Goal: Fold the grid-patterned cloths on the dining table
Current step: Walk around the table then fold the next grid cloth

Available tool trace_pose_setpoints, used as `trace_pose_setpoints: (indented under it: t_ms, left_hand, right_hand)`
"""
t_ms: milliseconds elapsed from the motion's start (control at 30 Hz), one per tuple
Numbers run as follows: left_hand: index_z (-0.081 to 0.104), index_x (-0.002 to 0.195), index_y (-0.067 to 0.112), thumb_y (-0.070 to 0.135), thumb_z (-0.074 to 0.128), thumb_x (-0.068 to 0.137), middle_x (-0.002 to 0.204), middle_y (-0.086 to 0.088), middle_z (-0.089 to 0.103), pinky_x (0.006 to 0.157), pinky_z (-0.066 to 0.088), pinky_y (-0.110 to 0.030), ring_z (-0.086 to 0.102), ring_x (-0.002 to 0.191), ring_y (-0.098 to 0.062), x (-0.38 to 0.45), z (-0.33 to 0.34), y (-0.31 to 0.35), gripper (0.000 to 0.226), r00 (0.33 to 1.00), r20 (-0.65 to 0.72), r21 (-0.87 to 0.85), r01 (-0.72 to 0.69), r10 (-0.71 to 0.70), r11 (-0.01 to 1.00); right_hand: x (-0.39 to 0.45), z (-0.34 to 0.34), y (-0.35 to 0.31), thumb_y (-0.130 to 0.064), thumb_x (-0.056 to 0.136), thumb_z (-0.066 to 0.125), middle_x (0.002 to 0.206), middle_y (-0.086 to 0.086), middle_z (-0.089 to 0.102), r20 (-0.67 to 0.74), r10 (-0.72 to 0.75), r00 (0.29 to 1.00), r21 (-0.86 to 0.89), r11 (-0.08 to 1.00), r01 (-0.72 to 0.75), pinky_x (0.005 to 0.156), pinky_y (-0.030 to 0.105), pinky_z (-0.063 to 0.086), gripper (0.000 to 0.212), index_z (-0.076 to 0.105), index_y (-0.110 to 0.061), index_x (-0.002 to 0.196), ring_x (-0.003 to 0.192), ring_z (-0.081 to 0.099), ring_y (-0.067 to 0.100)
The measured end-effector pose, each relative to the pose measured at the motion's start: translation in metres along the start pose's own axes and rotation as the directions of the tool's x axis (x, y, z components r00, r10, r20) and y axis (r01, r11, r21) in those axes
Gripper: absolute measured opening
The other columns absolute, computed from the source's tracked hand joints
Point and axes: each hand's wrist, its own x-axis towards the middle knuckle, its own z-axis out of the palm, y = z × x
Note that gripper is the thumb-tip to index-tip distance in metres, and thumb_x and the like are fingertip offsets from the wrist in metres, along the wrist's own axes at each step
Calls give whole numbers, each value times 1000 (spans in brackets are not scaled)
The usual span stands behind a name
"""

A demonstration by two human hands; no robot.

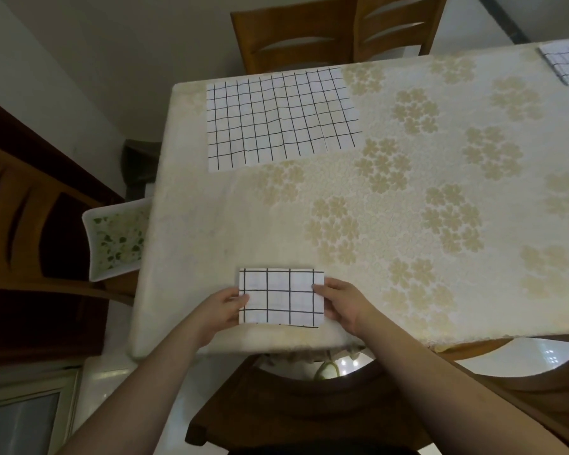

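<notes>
A tray (pixel 117 239) with a leaf print is lying on a chair (pixel 30 231) at the left edge of the desk (pixel 408 198). On the desk's far left part, an open cloth (pixel 281 118) is lying flat, creased but not yet folded.

At the near edge, the left hand (pixel 222 311) is gripping the left side of the folded cloth (pixel 281 297), thumb on top and fingers tucked beneath; the grip is pinching the fabric. The folded cloth is sitting as a small rectangle, edges fairly square, a strip of lower layer showing along its near side. The right hand (pixel 340 302) is holding the right side likewise, thumb over the top layer, pinching it.

At the far right corner, a second folded cloth (pixel 565 62) is lying, partly cut off by the frame.

Judgement: the fold on the near piece is appearing finished or nearly so, and the step in hand is squaring or lifting it. The next move is likely calling for setting this piece aside, perhaps toward the far right corner, then reaching well across for the open cloth.
</notes>
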Motion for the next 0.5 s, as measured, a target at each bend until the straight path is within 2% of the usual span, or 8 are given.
trace_pose_setpoints:
  t_ms: [100,200,367,433,500]
  left_hand:
    - [61,118,11,27,53,99,110,-7,72,75,54,-27,71,96,-21,2,8,-4,26,999,-41,-56,-2,0,998]
    - [61,114,9,22,55,98,110,-13,71,68,55,-31,72,90,-24,0,12,-3,22,997,-69,-44,-33,30,998]
    - [63,114,8,17,59,96,107,-14,71,67,56,-32,71,87,-26,-21,4,10,21,986,-127,-26,-112,108,993]
    - [63,115,10,19,58,96,105,-10,72,70,56,-34,71,90,-26,-37,0,18,22,981,-122,-25,-158,154,987]
    - [64,113,12,19,58,96,103,-9,73,71,57,-35,71,90,-25,-54,-4,24,19,974,-117,-48,-203,196,978]
  right_hand:
    - [-6,0,1,-15,91,65,107,19,72,20,-15,1000,-24,1000,16,75,31,52,17,70,-13,107,88,67,28]
    - [-15,1,2,-12,91,64,109,9,73,81,3,997,-52,999,1,75,31,59,25,64,-17,116,94,72,23]
    - [-31,5,-2,-16,92,63,107,7,74,6,-53,999,-201,978,53,87,35,57,23,68,-11,115,96,71,21]
    - [-43,7,-11,-18,91,65,105,6,75,29,-85,996,-206,975,89,82,29,58,21,70,-13,112,94,72,18]
    - [-56,9,-20,-19,89,68,105,11,74,33,-134,990,-194,971,138,75,24,57,21,71,-13,109,90,72,17]
